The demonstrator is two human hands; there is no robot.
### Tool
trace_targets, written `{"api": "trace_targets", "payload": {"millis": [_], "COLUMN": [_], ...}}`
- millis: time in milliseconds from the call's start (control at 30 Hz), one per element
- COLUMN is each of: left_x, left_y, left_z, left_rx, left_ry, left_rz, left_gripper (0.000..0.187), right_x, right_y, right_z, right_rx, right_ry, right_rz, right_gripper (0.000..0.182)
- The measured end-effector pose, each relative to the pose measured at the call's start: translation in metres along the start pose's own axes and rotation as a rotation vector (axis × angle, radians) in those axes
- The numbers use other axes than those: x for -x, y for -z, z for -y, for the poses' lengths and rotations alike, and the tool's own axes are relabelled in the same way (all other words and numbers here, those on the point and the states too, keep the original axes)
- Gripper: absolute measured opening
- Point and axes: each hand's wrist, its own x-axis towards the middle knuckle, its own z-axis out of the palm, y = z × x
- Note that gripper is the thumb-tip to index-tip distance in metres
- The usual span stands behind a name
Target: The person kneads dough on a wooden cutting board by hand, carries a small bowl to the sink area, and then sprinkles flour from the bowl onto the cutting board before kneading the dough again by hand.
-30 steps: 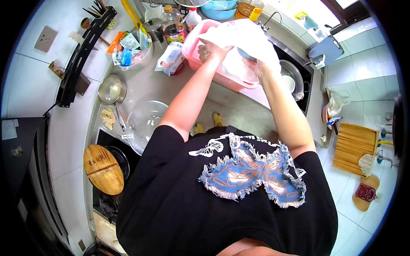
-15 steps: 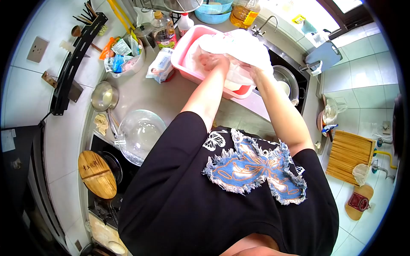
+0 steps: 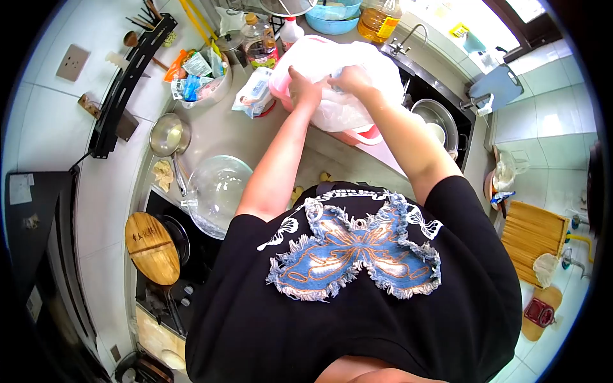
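A pink plastic tub [image 3: 278, 83] stands on the counter, largely covered by a thin, white, crumpled sheet that looks like a plastic bag [image 3: 357, 110]. At the left side of the bag is my left hand [image 3: 306, 90], its thumb sticking up and its fingers closed at the bag's edge. My right hand [image 3: 352, 80] lies over the bag, fingers bunched together on the white material. Both hands' fingertips meet near the middle of the tub, where folds partly hide them. What lies inside the tub is covered.
A glass bowl [image 3: 220, 191] and a metal pan [image 3: 170, 135] sit to the left, near a stove with a wooden lid [image 3: 152, 247]. Bottles [image 3: 258, 41] and a wipes packet [image 3: 253, 94] stand beside the tub. A metal basin [image 3: 440, 113] rests in the sink at right.
Both hands were reaching down into the white material and have come up and closer together above it. The bag now spreads lower over the tub's near side. The view has shifted slightly.
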Motion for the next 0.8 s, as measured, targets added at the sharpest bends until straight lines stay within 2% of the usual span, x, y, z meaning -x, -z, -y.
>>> {"api": "trace_targets", "payload": {"millis": [67, 167, 300, 500, 633, 733, 800], "left_x": [-0.003, 0.001, 0.004, 0.001, -0.004, -0.006, 0.000], "left_y": [0.000, 0.002, 0.006, 0.017, 0.012, 0.010, 0.012], "left_z": [0.012, 0.014, 0.017, 0.020, 0.024, 0.023, 0.016], "left_rx": [-0.003, 0.033, 0.060, 0.058, 0.067, 0.022, -0.011], "left_ry": [-0.137, -0.125, -0.092, -0.153, -0.205, -0.240, -0.262], "left_rz": [0.006, 0.038, 0.085, 0.131, 0.106, 0.073, 0.053], "left_gripper": [0.093, 0.090, 0.089, 0.090, 0.092, 0.097, 0.101], "right_x": [0.003, 0.020, 0.039, 0.068, 0.093, 0.082, 0.075], "right_y": [-0.015, -0.017, -0.013, 0.017, 0.047, 0.054, 0.042], "right_z": [0.008, 0.029, 0.044, 0.056, 0.063, 0.036, 0.013], "right_rx": [0.134, 0.168, 0.172, 0.174, 0.255, 0.369, -0.217], "right_ry": [0.088, 0.233, 0.341, 0.388, 0.346, 0.524, 0.378], "right_rz": [-0.050, -0.316, -0.497, -0.571, -0.478, -0.631, -0.476], "right_gripper": [0.067, 0.064, 0.061, 0.056, 0.050, 0.044, 0.046]}}
